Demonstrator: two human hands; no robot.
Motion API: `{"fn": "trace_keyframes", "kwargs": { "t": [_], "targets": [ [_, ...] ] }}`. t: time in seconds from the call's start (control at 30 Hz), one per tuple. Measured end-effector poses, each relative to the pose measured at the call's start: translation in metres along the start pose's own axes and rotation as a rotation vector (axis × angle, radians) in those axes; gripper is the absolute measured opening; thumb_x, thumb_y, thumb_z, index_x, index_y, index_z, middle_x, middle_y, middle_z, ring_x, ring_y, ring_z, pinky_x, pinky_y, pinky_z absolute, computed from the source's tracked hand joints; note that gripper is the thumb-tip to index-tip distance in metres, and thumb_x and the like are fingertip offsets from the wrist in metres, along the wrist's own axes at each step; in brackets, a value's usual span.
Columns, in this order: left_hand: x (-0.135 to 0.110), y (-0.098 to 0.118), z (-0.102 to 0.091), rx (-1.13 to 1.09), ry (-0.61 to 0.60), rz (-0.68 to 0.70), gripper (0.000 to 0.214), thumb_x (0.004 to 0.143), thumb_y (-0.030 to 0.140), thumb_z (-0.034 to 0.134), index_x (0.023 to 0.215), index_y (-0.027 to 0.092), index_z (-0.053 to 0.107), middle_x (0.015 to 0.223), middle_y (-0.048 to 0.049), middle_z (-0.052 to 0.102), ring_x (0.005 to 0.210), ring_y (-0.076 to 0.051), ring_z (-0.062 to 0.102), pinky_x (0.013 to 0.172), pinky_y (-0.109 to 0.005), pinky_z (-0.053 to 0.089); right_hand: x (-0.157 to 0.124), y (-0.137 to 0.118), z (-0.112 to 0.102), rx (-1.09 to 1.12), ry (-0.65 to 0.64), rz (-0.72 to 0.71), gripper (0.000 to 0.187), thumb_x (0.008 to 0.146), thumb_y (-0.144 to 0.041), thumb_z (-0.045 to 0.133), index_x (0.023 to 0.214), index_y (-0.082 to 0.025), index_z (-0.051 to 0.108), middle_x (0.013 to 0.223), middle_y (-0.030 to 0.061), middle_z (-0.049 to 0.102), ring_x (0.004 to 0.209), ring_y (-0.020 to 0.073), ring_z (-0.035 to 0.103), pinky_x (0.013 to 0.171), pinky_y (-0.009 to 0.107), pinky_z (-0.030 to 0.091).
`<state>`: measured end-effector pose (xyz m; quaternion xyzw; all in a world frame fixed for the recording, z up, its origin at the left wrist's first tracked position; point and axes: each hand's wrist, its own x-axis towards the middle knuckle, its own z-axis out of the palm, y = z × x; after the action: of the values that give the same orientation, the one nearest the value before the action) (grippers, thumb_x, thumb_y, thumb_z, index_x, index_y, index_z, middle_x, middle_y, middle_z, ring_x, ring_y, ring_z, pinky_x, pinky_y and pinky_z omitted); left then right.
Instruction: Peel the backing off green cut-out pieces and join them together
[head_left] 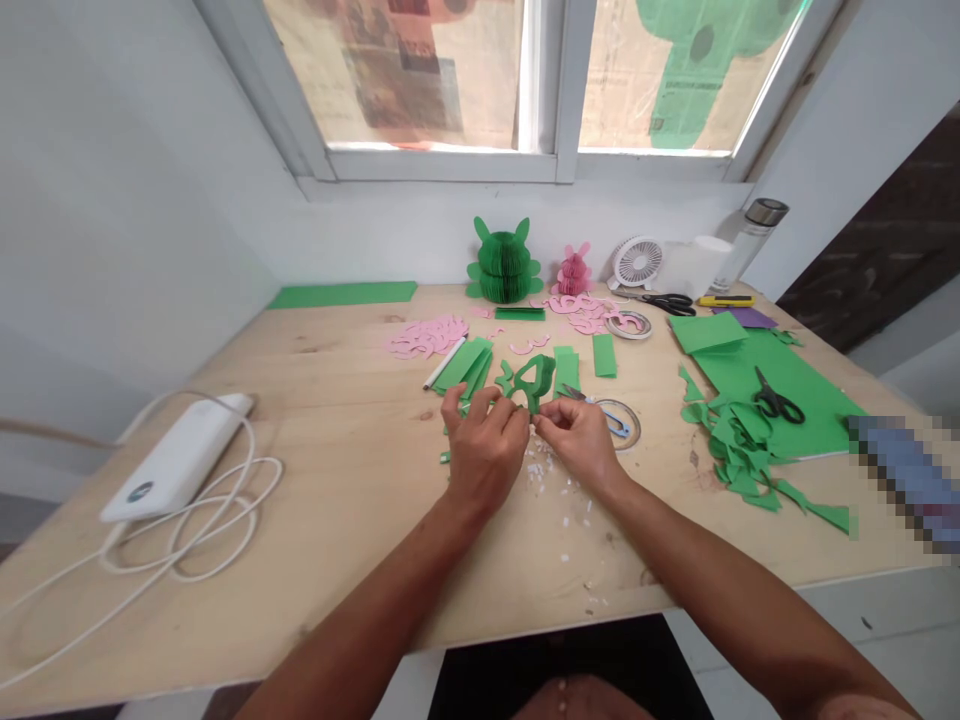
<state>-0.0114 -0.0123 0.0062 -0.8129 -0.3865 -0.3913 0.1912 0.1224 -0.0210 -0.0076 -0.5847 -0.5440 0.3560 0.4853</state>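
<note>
Above the table's middle, my left hand [487,445] pinches the lower end of a green paper cutout [546,375], a curved, layered stack with an opening in it. My right hand [581,440] is closed too, its thumb and fingertips pinched at the same lower end; the fingers partly hide what lies between them. Small white scraps [538,470] are scattered beneath. Just beyond my right hand lie blue-handled small scissors [616,424] and a ring of tape [637,425]. Folded green paper strips [466,366] and a white pen [445,363] lie beyond my left hand.
A green paper honeycomb figure [504,265] and a smaller pink one [574,272] stand by the wall, near a white fan [637,262]. Green scraps [739,440] and black scissors [778,398] lie right. A white power bank [176,460] with looped cable sits left.
</note>
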Motion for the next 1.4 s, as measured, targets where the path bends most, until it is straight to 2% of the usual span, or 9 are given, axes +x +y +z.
{"fn": "trace_keyframes", "kwargs": {
  "t": [0.2,0.37,0.57,0.8,1.03,1.4],
  "targets": [
    [-0.0002,0.0008,0.0024,0.022,0.022,-0.019,0.021,0.077,0.012,0.054,0.057,0.019,0.054,0.059,-0.0007,0.061,0.082,-0.021,0.058,0.091,-0.045,0.027,-0.0001,-0.0009,0.0008,-0.020,0.006,-0.012,0.011,0.066,-0.026,0.059,0.062,-0.016,0.060,0.054,-0.0009,0.058,0.050,0.0121,0.051,0.048,0.022,0.037],
    [-0.0019,-0.0034,0.0049,-0.110,-0.015,-0.143,0.012,0.075,0.016,0.057,0.064,0.021,0.059,0.061,-0.0005,0.064,0.082,-0.022,0.058,0.087,-0.042,0.029,0.0013,-0.0002,0.0014,0.095,-0.002,0.043,0.012,0.064,-0.027,0.060,0.062,-0.015,0.061,0.053,-0.0015,0.057,0.048,0.0109,0.048,0.047,0.022,0.035],
    [-0.0023,-0.0050,0.0048,-0.234,-0.022,-0.265,0.010,0.073,0.017,0.059,0.064,0.022,0.059,0.063,0.0010,0.066,0.081,-0.022,0.058,0.085,-0.040,0.030,0.0033,-0.0007,0.0000,0.193,-0.004,0.106,0.012,0.061,-0.027,0.063,0.061,-0.015,0.062,0.051,-0.0018,0.057,0.045,0.0097,0.045,0.044,0.022,0.033],
    [-0.0021,-0.0056,0.0054,-0.169,-0.016,-0.171,0.009,0.076,0.017,0.058,0.068,0.021,0.061,0.063,-0.0003,0.065,0.082,-0.022,0.058,0.086,-0.041,0.029,0.0032,-0.0037,0.0000,0.222,-0.017,0.093,0.013,0.061,-0.028,0.064,0.063,-0.015,0.062,0.052,-0.0030,0.055,0.046,0.0092,0.044,0.045,0.021,0.033],
    [-0.0011,-0.0038,0.0041,-0.123,-0.004,-0.097,0.012,0.077,0.016,0.056,0.068,0.021,0.062,0.063,-0.0014,0.065,0.082,-0.022,0.058,0.088,-0.043,0.028,0.0019,-0.0079,-0.0012,0.150,-0.018,0.053,0.018,0.068,-0.031,0.059,0.061,-0.015,0.060,0.054,-0.0019,0.055,0.051,0.0105,0.047,0.050,0.023,0.036],
    [-0.0024,-0.0047,0.0076,-0.198,-0.017,-0.182,0.010,0.075,0.018,0.058,0.067,0.021,0.061,0.063,-0.0002,0.065,0.079,-0.022,0.059,0.086,-0.041,0.030,0.0036,-0.0009,0.0011,0.185,-0.002,0.111,0.013,0.064,-0.028,0.059,0.065,-0.015,0.061,0.052,-0.0032,0.054,0.047,0.0097,0.045,0.046,0.022,0.034]
  ]
}}
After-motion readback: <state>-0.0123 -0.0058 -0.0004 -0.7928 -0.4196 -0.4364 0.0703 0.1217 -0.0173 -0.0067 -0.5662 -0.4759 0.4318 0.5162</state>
